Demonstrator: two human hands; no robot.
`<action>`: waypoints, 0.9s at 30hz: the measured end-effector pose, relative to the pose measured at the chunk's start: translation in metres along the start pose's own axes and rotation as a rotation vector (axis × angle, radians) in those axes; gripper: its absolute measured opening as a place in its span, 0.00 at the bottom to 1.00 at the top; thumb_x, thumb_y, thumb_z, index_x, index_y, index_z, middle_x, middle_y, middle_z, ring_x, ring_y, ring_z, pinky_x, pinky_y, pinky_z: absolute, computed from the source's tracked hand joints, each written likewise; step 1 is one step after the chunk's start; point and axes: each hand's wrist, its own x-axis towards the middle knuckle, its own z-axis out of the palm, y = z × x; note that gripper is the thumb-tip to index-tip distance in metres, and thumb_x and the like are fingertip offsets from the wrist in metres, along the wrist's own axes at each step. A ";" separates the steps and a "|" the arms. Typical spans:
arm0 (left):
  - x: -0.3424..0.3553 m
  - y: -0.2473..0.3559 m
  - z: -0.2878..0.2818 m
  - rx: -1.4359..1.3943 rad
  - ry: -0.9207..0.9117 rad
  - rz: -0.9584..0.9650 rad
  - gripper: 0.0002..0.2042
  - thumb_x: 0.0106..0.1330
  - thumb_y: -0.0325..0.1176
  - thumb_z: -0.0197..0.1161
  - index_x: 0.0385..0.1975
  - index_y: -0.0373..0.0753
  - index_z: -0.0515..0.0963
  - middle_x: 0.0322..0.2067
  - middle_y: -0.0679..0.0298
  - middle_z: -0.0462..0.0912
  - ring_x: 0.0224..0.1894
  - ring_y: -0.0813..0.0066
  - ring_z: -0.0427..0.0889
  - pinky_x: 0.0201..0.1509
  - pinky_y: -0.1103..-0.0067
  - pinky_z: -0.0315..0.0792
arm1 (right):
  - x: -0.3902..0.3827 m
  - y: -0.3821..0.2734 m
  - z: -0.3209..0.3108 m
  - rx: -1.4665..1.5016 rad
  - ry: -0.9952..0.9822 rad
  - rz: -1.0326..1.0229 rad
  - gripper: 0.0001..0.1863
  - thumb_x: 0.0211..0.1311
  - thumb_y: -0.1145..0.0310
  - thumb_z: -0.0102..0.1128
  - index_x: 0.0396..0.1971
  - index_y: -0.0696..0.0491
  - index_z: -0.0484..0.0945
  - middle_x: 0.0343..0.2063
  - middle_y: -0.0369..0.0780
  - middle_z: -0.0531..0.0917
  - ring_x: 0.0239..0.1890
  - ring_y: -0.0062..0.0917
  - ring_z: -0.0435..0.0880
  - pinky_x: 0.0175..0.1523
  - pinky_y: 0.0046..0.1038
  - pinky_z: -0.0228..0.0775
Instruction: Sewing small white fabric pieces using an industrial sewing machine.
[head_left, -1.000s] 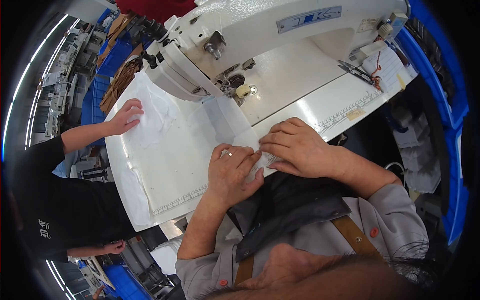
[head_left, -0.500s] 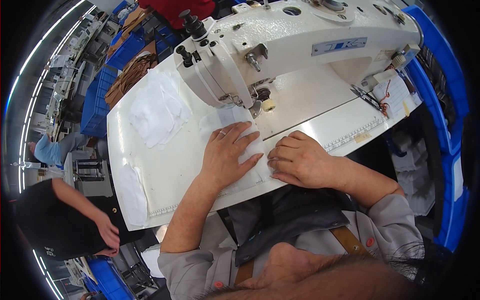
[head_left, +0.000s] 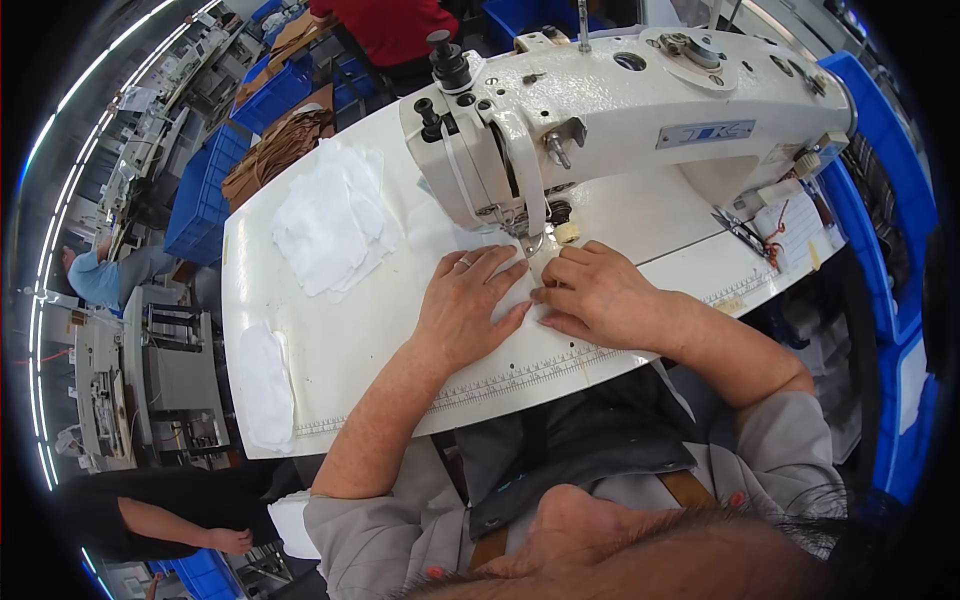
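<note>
A white cloth piece (head_left: pixel 512 296) lies on the machine table, its far part running beneath the needle and presser foot (head_left: pixel 535 243) of a white sewing machine (head_left: pixel 600 110). Flat across the cloth, fingers stretched and thumb spread, rests my left hand (head_left: pixel 465 305), with a ring on one finger. Close on its right, my right hand (head_left: pixel 600 300) has its fingers bent and drawn together at the cloth's right edge. Its fingertips are just in front of the presser foot, beside a small pale roller (head_left: pixel 567 233). My fingers partly cover the cloth.
A loose stack of white cloth pieces (head_left: pixel 335 220) lies on the left; another folded white pile (head_left: pixel 265 388) is near the left edge. Thread snips (head_left: pixel 740 235) and a paper sheet (head_left: pixel 795 230) lie at right. Blue bins (head_left: pixel 207 195) stand around; a person in black (head_left: pixel 170 510) is lower left.
Both my hands have slid forward with the cloth, closer to the presser foot. The whole view has shifted slightly, and the person in black at lower left has changed position.
</note>
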 end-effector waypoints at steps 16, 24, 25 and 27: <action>0.014 -0.028 0.009 -0.093 0.121 -0.070 0.10 0.62 0.33 0.70 0.41 0.40 0.88 0.46 0.63 0.88 0.49 0.63 0.85 0.55 0.66 0.75 | 0.018 0.020 0.012 -0.143 -0.013 0.091 0.26 0.60 0.54 0.70 0.51 0.56 0.83 0.35 0.43 0.84 0.46 0.37 0.80 0.49 0.38 0.70; 0.050 -0.095 0.009 0.111 0.340 -0.520 0.17 0.61 0.39 0.72 0.47 0.38 0.85 0.57 0.58 0.82 0.61 0.63 0.78 0.65 0.62 0.67 | 0.020 0.015 0.016 -0.055 0.042 0.147 0.25 0.59 0.56 0.70 0.52 0.56 0.82 0.42 0.42 0.81 0.45 0.40 0.80 0.52 0.41 0.72; 0.057 -0.094 0.013 0.257 0.289 -0.599 0.20 0.60 0.41 0.73 0.48 0.38 0.83 0.60 0.59 0.79 0.65 0.63 0.74 0.68 0.58 0.63 | 0.019 0.017 0.017 -0.061 0.063 0.166 0.24 0.59 0.57 0.71 0.51 0.56 0.82 0.42 0.42 0.81 0.44 0.40 0.80 0.51 0.41 0.73; 0.063 -0.092 0.015 0.419 0.240 -0.692 0.23 0.59 0.44 0.74 0.49 0.37 0.82 0.63 0.60 0.76 0.69 0.64 0.71 0.70 0.55 0.60 | 0.022 0.020 0.020 -0.039 0.083 0.140 0.24 0.59 0.58 0.71 0.51 0.57 0.82 0.42 0.42 0.81 0.43 0.40 0.80 0.50 0.40 0.73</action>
